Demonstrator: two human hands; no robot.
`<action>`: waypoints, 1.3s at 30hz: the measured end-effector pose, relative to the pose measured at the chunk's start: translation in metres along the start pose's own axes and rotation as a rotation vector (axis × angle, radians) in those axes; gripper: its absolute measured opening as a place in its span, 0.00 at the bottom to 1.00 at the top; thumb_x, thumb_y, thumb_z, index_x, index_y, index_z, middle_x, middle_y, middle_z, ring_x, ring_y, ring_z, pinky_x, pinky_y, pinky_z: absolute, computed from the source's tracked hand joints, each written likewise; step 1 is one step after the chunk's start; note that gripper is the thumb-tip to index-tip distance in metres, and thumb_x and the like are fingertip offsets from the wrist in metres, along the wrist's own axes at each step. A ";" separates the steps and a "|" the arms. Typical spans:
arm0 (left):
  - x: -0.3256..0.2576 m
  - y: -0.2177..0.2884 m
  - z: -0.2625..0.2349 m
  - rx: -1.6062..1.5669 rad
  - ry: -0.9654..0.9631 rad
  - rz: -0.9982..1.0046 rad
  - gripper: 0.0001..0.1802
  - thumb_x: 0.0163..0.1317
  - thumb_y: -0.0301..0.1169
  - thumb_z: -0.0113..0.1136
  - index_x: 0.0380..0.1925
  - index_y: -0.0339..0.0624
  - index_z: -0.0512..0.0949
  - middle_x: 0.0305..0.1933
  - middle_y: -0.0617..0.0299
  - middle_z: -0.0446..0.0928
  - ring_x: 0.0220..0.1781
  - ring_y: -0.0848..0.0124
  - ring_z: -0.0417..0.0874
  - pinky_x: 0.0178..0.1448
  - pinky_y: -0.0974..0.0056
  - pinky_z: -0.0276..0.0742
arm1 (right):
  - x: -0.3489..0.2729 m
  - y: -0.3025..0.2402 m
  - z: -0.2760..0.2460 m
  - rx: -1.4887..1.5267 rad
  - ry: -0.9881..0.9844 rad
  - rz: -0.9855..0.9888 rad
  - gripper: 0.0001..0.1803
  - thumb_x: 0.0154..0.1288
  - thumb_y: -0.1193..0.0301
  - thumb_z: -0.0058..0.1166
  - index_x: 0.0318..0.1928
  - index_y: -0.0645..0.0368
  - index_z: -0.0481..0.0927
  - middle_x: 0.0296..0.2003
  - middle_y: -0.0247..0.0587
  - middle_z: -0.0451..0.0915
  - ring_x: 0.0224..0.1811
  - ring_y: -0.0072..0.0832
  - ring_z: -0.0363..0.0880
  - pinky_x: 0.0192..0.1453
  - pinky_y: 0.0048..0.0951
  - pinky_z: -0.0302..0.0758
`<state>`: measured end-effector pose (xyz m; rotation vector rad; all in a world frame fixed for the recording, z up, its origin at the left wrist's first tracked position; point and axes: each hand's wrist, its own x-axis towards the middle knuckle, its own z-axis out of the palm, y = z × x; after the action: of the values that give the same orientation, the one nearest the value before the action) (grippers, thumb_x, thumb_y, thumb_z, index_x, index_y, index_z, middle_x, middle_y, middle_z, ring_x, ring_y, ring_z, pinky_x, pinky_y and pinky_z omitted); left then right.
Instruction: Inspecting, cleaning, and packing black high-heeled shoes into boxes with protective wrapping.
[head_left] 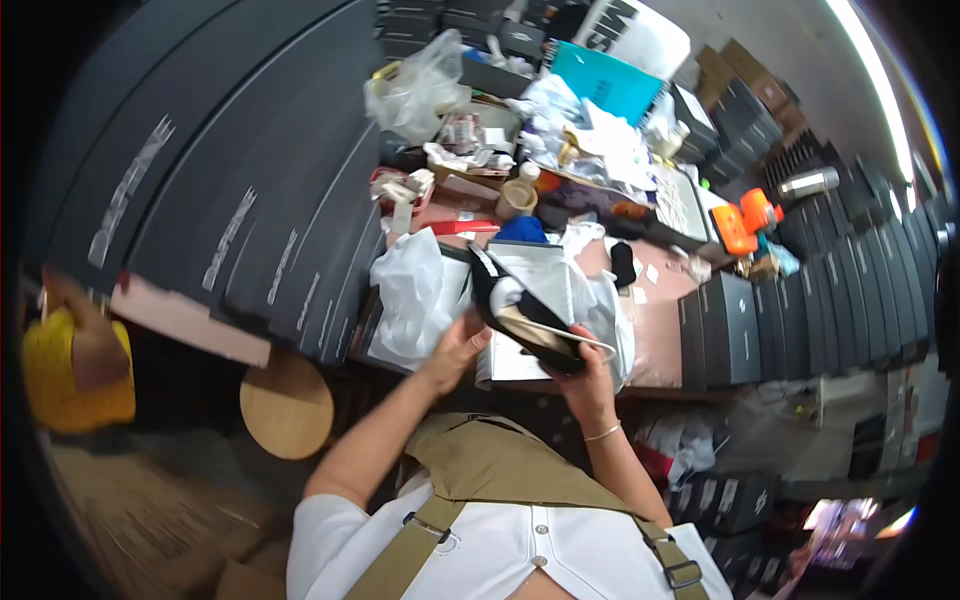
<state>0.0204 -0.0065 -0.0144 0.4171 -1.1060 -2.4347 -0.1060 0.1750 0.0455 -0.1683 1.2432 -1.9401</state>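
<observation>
A black pointed shoe (545, 350) is held over an open shoebox, its toe tilted up and away to the left. White stuffing (507, 294) sits in its front, and a thin white stick (560, 330) runs back along the opening past the heel. My right hand (588, 378) is closed round the heel end. Beside the shoe's left edge is my left hand (460, 348), its fingers blurred; whether they touch the shoe I cannot tell. White tissue paper (408, 290) spills over the box's left side, and more tissue (605, 315) lies on the right.
Tall stacks of dark shoeboxes (235, 170) rise at the left; a row of them (725, 325) stands right. Clutter fills the back: plastic bags (425, 90), a tape roll (517, 198), an orange object (738, 225). Left are a round wooden stool (287, 410) and another person's arm (95, 345).
</observation>
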 end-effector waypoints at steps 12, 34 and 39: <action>0.020 0.015 -0.033 -0.410 0.249 -0.383 0.31 0.62 0.54 0.53 0.52 0.38 0.71 0.49 0.53 0.77 0.51 0.55 0.78 0.58 0.52 0.73 | -0.013 0.004 -0.009 -0.089 0.182 -0.058 0.19 0.72 0.59 0.46 0.48 0.64 0.77 0.32 0.38 0.79 0.33 0.22 0.79 0.37 0.23 0.78; 0.028 0.003 0.057 -0.565 0.409 -0.398 0.34 0.68 0.59 0.38 0.61 0.43 0.64 0.63 0.57 0.68 0.65 0.63 0.67 0.67 0.55 0.63 | 0.130 0.009 0.055 -1.615 -0.373 -0.409 0.17 0.52 0.62 0.62 0.38 0.60 0.75 0.31 0.49 0.76 0.34 0.47 0.78 0.37 0.42 0.74; -0.005 -0.021 0.045 -0.482 0.415 -0.297 0.33 0.70 0.56 0.39 0.63 0.42 0.61 0.65 0.58 0.65 0.66 0.63 0.65 0.69 0.56 0.60 | 0.110 0.032 0.047 -1.367 -0.290 -0.313 0.11 0.54 0.64 0.58 0.27 0.60 0.79 0.26 0.47 0.79 0.28 0.45 0.79 0.33 0.42 0.74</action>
<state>-0.0002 0.0369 -0.0015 0.9175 -0.2849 -2.5836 -0.1377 0.0609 0.0110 -1.3182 2.1853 -0.8868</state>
